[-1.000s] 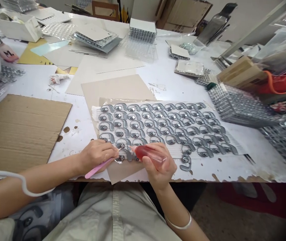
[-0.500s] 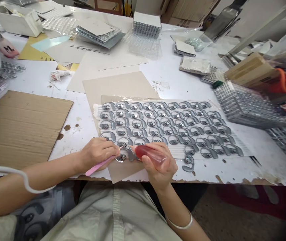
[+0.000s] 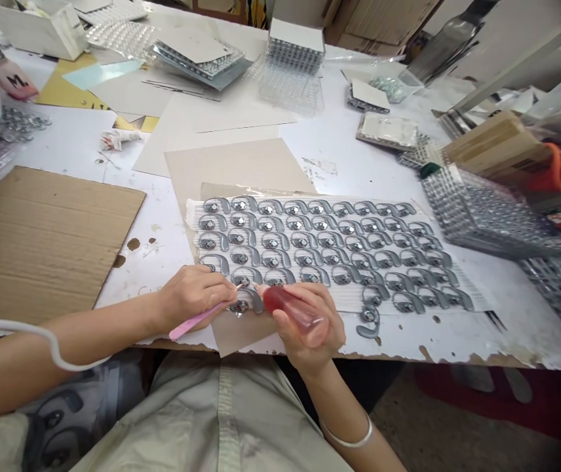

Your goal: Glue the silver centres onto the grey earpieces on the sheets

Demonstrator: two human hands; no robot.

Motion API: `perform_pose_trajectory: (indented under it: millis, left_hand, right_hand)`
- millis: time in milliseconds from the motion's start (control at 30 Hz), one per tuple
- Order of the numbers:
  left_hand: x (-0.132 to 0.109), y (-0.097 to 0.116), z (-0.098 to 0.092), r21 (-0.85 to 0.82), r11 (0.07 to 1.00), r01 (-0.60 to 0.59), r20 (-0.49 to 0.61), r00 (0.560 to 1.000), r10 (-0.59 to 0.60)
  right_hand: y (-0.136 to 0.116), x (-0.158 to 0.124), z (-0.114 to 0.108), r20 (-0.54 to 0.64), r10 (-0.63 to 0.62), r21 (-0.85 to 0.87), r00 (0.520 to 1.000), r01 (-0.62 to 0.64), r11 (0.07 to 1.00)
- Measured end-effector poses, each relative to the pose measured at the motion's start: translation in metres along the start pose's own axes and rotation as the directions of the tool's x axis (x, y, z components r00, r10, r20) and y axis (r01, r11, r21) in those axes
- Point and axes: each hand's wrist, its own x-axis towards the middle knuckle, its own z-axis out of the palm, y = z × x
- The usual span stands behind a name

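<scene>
My left hand is shut on a slim pink-handled tool, its metal tip at a ring in the bottom rows. My right hand holds a translucent red squeeze bottle, its nozzle pointing left just beside that tip. Under both hands lies a ribbed clear sheet carrying several rows of grey hook-shaped pieces, each with a silver ring. One such piece lies between my hands, partly hidden by them. The bottle's contents cannot be made out.
Brown corrugated cardboard lies left of the sheet, and a beige card lies beneath and behind it. Stacks of clear studded trays stand to the right. The stained white table's torn front edge runs just past my hands.
The whole table has shifted slightly up and right in view. My hands stay in nearly the same place on the sheet, still holding the pink tool and red bottle.
</scene>
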Motion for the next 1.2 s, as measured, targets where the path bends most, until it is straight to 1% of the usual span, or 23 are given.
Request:
perform_pose_trajectory:
  millis: [133, 333, 600, 767, 900, 1067, 1200]
  left_hand:
    - [-0.001, 0.000, 0.001, 0.008, 1.000, -0.005, -0.010, 1.000, 0.005]
    - [0.000, 0.000, 0.001, 0.023, 1.000, -0.003, -0.018, 1.000, 0.004]
    - [-0.002, -0.002, 0.001, 0.023, 1.000, -0.014, -0.015, 1.000, 0.015]
    - [-0.002, -0.002, 0.003, 0.039, 0.999, -0.014, -0.038, 0.999, 0.016]
    - [-0.003, -0.002, 0.004, 0.024, 1.000, 0.014, -0.047, 0.999, -0.013]
    - [-0.006, -0.004, 0.003, -0.055, 0.996, 0.064, -0.034, 0.997, -0.066]
    - [-0.007, -0.007, 0.001, -0.148, 0.980, 0.136, 0.022, 0.991, -0.135]
  right_hand:
    - [-0.001, -0.002, -0.001, 0.005, -0.080, -0.032, 0.997, 0.080, 0.996]
    - [-0.005, -0.002, -0.002, 0.039, -0.137, -0.088, 0.990, 0.140, 0.986]
    - [-0.012, -0.007, 0.000, 0.116, -0.296, -0.166, 0.948, 0.313, 0.935]
    - [-0.013, -0.007, -0.001, 0.136, -0.305, -0.188, 0.942, 0.327, 0.926]
    - [-0.013, -0.007, -0.001, 0.133, -0.313, -0.190, 0.940, 0.334, 0.923]
    - [-0.013, -0.010, -0.001, 0.129, -0.308, -0.184, 0.943, 0.328, 0.927]
    - [-0.013, -0.011, -0.001, 0.109, -0.269, -0.178, 0.957, 0.285, 0.942]
